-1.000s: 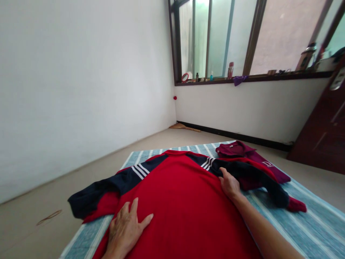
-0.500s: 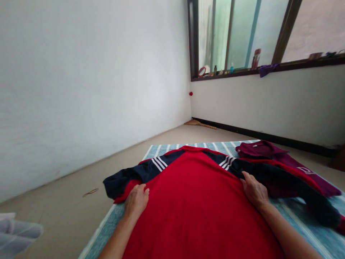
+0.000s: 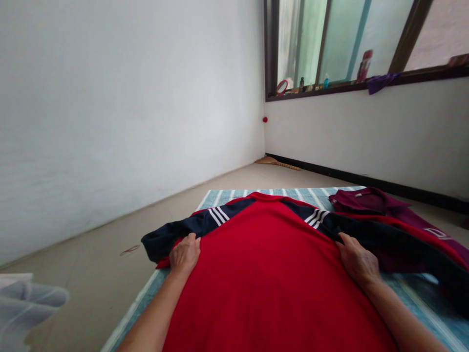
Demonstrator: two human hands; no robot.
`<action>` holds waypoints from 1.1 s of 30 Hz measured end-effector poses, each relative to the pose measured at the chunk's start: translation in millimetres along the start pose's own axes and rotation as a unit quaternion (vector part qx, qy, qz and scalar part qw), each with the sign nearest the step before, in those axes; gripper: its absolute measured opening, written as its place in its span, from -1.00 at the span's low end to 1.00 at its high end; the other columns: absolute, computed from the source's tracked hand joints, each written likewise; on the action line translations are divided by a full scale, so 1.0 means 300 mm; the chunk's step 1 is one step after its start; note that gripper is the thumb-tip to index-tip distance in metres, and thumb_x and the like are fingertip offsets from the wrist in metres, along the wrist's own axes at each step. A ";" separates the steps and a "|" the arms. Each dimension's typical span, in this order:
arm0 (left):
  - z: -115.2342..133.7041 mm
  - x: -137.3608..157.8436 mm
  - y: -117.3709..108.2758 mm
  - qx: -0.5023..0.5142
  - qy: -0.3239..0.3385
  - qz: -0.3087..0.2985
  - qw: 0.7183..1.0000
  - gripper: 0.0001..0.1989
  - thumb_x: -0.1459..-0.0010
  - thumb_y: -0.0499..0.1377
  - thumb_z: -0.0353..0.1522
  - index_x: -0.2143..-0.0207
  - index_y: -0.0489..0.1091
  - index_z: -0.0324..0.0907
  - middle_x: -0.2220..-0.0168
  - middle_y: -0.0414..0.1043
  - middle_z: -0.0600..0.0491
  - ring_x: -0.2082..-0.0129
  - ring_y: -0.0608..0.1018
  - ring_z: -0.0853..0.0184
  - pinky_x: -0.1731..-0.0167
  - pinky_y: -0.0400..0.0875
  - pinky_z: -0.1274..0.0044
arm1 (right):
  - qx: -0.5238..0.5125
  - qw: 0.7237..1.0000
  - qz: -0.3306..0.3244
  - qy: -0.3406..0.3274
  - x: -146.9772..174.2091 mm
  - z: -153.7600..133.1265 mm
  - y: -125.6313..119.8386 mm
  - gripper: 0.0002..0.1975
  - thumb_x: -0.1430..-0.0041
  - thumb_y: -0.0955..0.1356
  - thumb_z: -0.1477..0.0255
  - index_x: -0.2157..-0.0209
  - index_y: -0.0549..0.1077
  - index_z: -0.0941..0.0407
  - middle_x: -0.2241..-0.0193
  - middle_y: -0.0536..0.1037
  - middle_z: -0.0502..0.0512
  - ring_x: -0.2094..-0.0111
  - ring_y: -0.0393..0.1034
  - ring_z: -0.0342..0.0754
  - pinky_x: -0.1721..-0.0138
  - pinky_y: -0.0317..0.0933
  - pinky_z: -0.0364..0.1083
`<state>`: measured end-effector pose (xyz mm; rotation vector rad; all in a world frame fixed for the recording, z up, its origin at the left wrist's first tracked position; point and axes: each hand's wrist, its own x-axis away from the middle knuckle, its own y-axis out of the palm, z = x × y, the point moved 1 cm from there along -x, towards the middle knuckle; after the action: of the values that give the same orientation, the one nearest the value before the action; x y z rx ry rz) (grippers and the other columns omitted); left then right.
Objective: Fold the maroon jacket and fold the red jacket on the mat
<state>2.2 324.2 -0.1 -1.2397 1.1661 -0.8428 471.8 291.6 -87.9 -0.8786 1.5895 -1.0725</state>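
Closest to me, at the bottom of the frame, both forearms run up from the lower edge onto a red shirt that lies spread flat across the lower centre. My left hand rests on the shirt's left side, left of centre, right where the red body meets the navy left sleeve; its fingers are curled down with the tips tucked into the cloth, though I cannot tell whether they actually pinch a fold. My right hand lies palm down on the shirt's right side, right of centre, fingers close together and fairly flat, their tips touching the navy right sleeve, which trails off toward the right edge. White stripes mark both shoulders. In the lower left corner a blurred pale cloth pokes into view. The shirt rests on a teal and white striped mat, bare parts of which show beyond the collar and along the lower left. Just beyond the right sleeve, at the middle right, a maroon garment lies on the mat, touching the sleeve. Farther off is the beige floor, then a broom by the far wall, and at the upper right a window sill carrying small bottles and a purple rag.
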 end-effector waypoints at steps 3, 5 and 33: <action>0.001 0.006 0.006 -0.011 0.014 0.008 1.000 -0.64 -0.28 -0.18 -0.33 0.10 0.32 -0.29 0.21 0.49 -0.20 0.22 0.53 0.11 0.33 0.31 0.42 | -0.003 1.000 -0.003 0.010 -0.003 -0.004 -0.007 -0.67 -0.33 0.19 0.35 -0.06 0.34 0.12 0.08 0.49 0.14 0.34 0.49 -0.02 0.46 0.23 -0.09; 0.014 0.011 -0.005 -0.018 0.004 0.021 1.000 -0.64 -0.27 -0.18 -0.34 0.09 0.30 -0.34 0.25 0.47 -0.24 0.26 0.53 0.06 0.35 0.32 0.39 | -0.004 1.000 -0.006 0.013 -0.005 -0.008 -0.012 -0.68 -0.33 0.19 0.35 -0.06 0.34 0.12 0.08 0.49 0.14 0.33 0.49 -0.02 0.46 0.21 -0.10; 0.123 0.413 -0.062 0.076 0.213 -0.036 0.973 -0.44 -0.23 -0.07 -0.14 -0.12 0.31 -0.32 -0.26 0.12 -0.20 -0.28 0.13 0.12 -0.19 0.12 0.26 | -0.034 0.997 -0.069 0.014 0.081 -0.064 -0.236 -0.61 -0.33 0.17 0.30 -0.12 0.25 0.15 0.04 0.44 0.25 0.12 0.43 0.06 0.23 0.25 -0.08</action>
<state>69.7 212.7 -8.7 -1.0066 1.3710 -1.2730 449.8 249.1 -27.2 -1.0365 1.6160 -1.1376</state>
